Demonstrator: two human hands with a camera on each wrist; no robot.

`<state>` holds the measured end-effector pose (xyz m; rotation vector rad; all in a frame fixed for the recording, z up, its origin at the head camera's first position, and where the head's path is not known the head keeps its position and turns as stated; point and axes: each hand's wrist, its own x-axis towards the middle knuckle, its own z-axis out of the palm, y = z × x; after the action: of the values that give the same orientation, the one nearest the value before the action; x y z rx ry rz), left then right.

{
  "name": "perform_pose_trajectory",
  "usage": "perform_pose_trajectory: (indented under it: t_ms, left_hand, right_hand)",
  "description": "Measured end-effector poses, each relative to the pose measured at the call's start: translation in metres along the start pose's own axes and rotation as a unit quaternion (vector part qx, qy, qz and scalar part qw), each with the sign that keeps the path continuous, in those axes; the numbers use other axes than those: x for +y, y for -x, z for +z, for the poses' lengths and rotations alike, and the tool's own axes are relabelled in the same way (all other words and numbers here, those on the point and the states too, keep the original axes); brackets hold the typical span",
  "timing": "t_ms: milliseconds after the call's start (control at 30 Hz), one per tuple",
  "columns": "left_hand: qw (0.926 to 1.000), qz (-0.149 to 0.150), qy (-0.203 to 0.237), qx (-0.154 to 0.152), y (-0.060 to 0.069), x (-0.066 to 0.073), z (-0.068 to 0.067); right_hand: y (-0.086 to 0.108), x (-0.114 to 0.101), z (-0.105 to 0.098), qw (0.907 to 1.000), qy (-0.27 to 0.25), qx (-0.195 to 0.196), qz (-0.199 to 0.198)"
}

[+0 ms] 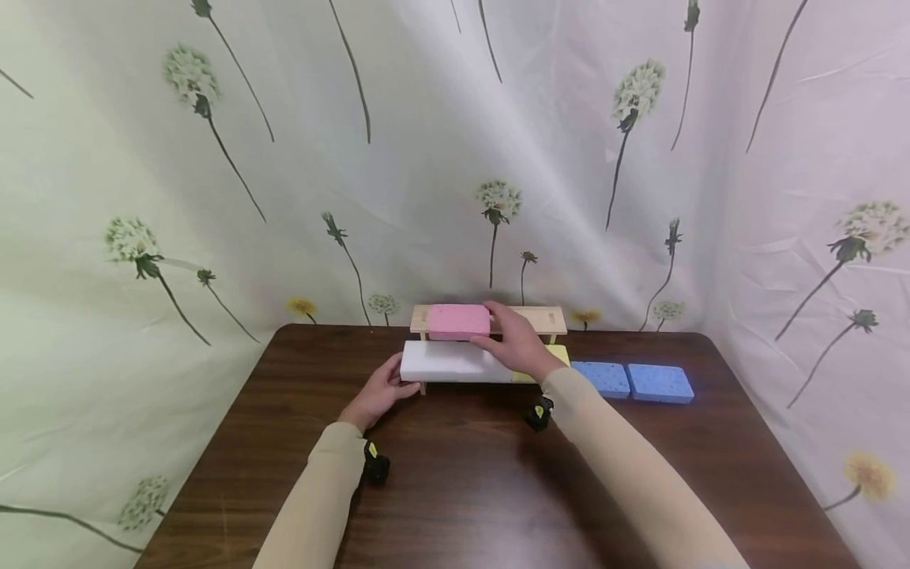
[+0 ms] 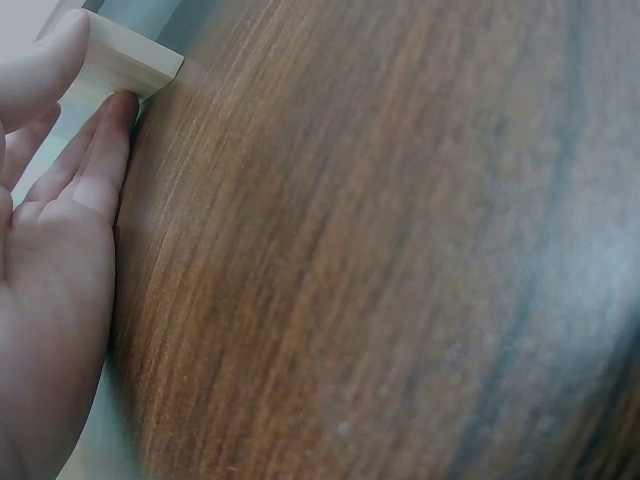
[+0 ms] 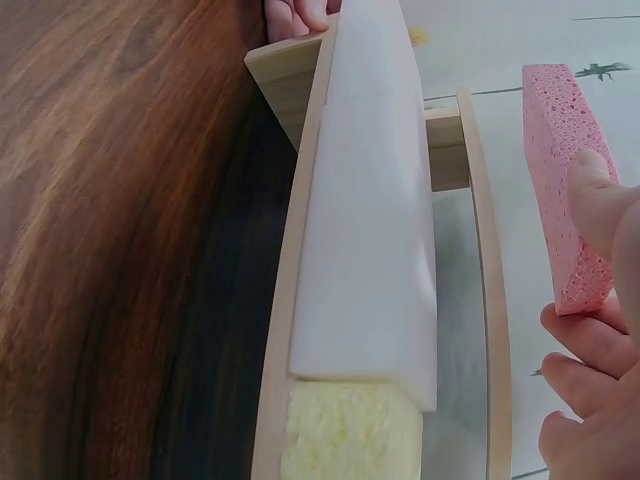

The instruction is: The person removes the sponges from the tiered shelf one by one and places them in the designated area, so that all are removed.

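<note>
My right hand [image 1: 522, 341] pinches a pink sponge [image 1: 458, 321] between thumb and fingers, at the left part of the upper tier of a small two-tier wooden rack [image 1: 536, 319]. In the right wrist view, the thumb lies on the face of the sponge [image 3: 562, 160]. My left hand [image 1: 380, 393] holds the rack's left end, with thumb and fingers around its wooden leg [image 2: 135, 60]. A long white block [image 1: 448, 361] lies on the lower tier. At its right end sits a yellow sponge [image 3: 350, 430], partly hidden by my right hand in the head view.
Two blue sponges [image 1: 659, 382] lie side by side on the dark wooden table [image 1: 455, 490], right of the rack. Flower-printed cloth [image 1: 426, 197] hangs close behind the rack and along the sides. Each wrist carries a small black camera [image 1: 540, 414].
</note>
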<state>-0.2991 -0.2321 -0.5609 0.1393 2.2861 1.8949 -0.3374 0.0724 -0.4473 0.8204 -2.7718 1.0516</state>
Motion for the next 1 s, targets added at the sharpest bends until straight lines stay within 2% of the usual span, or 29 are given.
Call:
perform_pose_trajectory:
  t_ms: [433,667,1000]
  left_hand:
    - [1.0,0.003,0.002,0.004,0.001,0.001,0.0]
    - [0.9999,0.015,-0.002,0.004,0.0,0.0,0.001]
    - [1.0,0.003,-0.003,0.005,0.0,0.001,0.001]
  right_hand:
    - [0.029,0.016,-0.014,0.9997,-0.011,0.018,-0.013]
    - [0.046,0.028,-0.023,0.9996,-0.011,0.025,0.011]
    - [0.064,0.038,-0.032,0.9989,-0.022,0.028,0.031]
